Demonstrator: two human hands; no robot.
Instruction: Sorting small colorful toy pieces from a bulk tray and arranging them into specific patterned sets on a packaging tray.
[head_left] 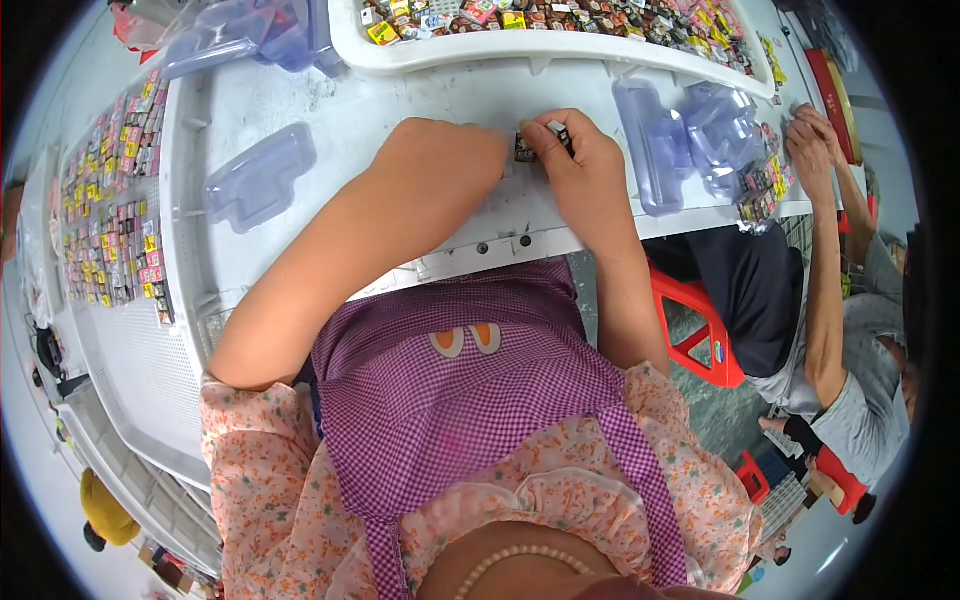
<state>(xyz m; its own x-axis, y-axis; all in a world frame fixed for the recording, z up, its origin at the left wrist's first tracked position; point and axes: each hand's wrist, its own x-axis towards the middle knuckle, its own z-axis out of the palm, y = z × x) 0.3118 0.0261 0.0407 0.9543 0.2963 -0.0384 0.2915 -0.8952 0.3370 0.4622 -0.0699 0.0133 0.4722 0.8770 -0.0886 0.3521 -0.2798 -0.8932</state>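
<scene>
Between the thumb and fingers of my right hand [585,165] is a small dark printed box [525,150], held just above the white table. A pale bit shows at my right fingertips, too small to name. My left hand [445,165] is curled close on the left of it, its back toward me. The left fingers bend under and out of sight, so whatever they hold is hidden. Beyond both hands stands a white tray [480,52] heaped with small colourful printed boxes [590,20].
A clear plastic tray [262,178] lies left of my arms; more clear trays [650,150] sit to the right. At far left, small boxes in rows [115,200] rest on a white perforated tray [140,370]. A co-worker [850,360] works at the right near a red stool [700,335].
</scene>
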